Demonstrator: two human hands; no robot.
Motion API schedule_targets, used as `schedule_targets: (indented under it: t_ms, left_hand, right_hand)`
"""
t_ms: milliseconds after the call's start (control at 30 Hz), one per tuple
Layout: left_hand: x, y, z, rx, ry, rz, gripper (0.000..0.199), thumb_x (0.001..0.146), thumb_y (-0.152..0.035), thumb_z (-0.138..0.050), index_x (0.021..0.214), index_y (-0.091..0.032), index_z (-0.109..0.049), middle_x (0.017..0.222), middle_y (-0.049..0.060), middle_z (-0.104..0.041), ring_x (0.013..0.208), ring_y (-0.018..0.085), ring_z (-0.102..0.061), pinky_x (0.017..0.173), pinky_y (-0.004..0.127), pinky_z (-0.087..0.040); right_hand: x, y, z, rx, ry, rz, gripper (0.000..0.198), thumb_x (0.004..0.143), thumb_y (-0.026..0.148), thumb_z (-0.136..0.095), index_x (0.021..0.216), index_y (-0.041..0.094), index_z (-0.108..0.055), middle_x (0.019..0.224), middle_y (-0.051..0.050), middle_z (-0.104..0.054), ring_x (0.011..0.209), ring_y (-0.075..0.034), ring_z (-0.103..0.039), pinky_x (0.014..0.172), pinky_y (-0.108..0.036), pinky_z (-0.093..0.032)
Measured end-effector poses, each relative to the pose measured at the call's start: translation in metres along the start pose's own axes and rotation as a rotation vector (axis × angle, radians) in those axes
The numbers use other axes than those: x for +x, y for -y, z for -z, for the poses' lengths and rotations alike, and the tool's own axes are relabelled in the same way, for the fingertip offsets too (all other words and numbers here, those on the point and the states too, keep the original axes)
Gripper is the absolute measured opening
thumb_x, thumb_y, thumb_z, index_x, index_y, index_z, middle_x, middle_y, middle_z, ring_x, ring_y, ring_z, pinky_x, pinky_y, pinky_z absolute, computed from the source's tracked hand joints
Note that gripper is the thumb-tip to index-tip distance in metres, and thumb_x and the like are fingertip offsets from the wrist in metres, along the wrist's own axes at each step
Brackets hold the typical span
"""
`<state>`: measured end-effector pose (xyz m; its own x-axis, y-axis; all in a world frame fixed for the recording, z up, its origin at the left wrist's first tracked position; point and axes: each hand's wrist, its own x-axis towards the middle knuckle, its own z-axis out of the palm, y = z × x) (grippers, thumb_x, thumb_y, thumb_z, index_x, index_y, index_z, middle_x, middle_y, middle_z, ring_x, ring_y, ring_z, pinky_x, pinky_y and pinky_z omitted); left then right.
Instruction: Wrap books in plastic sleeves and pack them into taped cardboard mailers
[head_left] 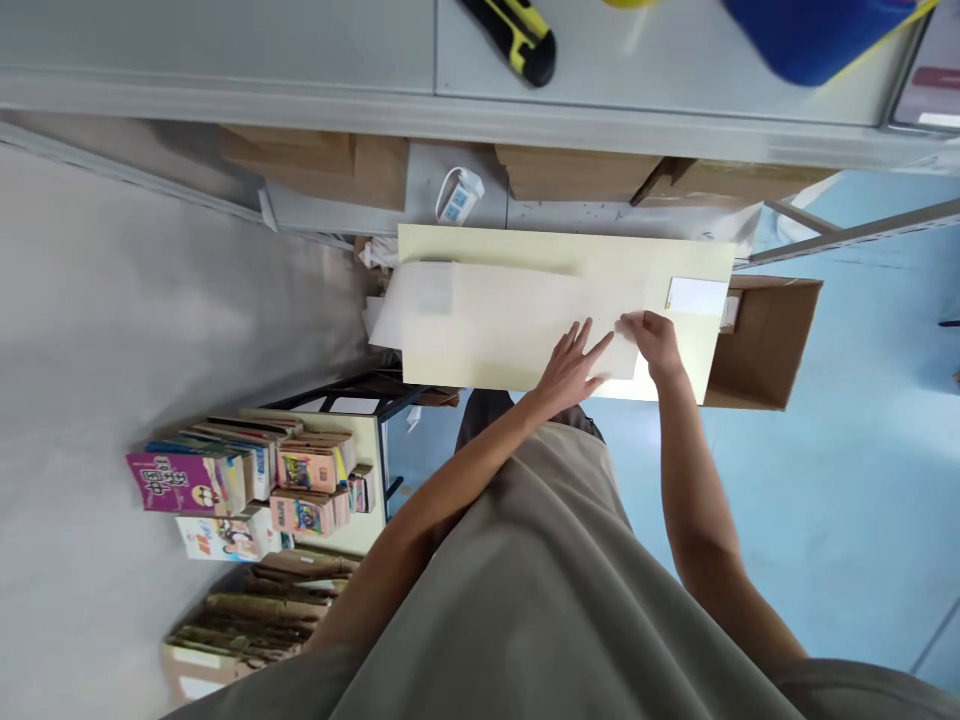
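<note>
A long, pale, thin sheet that looks like paper (pixel 510 310) lies along the cream-coloured tabletop (pixel 686 370), its left end hanging past the board. My left hand (pixel 571 368) rests flat on the sheet near its right end, fingers spread. Just right of it, my right hand (pixel 654 342) is closed in a pinch, with a pale edge of the sheet showing at the fingertips. A small white card-like piece (pixel 696 296) lies on the tabletop beyond my right hand.
An open cardboard box (pixel 772 345) stands at the table's right end. Behind, a shelf carries a power strip (pixel 460 197) and cardboard boxes (pixel 577 175). Higher up lies a yellow-black utility knife (pixel 517 40). Stacked books (pixel 187 480) and more cardboard (pixel 255 620) are at lower left.
</note>
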<state>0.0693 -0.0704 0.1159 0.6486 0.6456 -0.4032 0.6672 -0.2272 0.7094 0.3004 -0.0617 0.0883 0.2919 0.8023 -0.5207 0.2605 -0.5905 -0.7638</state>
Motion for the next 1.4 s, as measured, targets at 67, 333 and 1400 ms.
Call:
schedule_targets:
  t_ms: [67, 333, 1400]
  left_hand:
    - [0.005, 0.008, -0.001, 0.013, 0.053, 0.026, 0.107, 0.108, -0.056, -0.084, 0.195, -0.027, -0.029, 0.205, 0.019, -0.004, 0.192, 0.046, -0.003, 0.154, 0.072, -0.019]
    - [-0.026, 0.132, 0.070, 0.167, -0.211, 0.578, 0.115, 0.106, -0.067, -0.085, 0.191, -0.012, -0.031, 0.203, 0.030, -0.005, 0.190, 0.054, 0.002, 0.151, 0.079, -0.010]
    - [-0.086, 0.266, 0.128, -0.051, -0.178, 0.331, 0.055, 0.109, -0.015, -0.049, 0.156, -0.015, -0.076, 0.165, 0.015, -0.078, 0.162, 0.034, -0.066, 0.146, 0.054, -0.046]
  right_hand:
    - [0.018, -0.021, 0.006, -0.054, -0.065, -0.076, 0.033, 0.096, 0.055, -0.079, 0.086, 0.023, -0.075, 0.095, -0.010, -0.086, 0.093, -0.026, -0.079, 0.093, -0.044, -0.067]
    - [0.043, -0.061, 0.012, -0.215, -0.060, -0.286, 0.013, 0.099, 0.027, -0.075, 0.089, 0.019, -0.078, 0.108, -0.018, -0.091, 0.103, -0.028, -0.084, 0.099, -0.039, -0.065]
    - [0.007, 0.106, -0.353, -0.335, 0.345, -0.189, 0.044, 0.123, 0.045, -0.065, 0.084, 0.024, -0.067, 0.101, -0.008, -0.093, 0.085, -0.024, -0.090, 0.089, -0.032, -0.065]
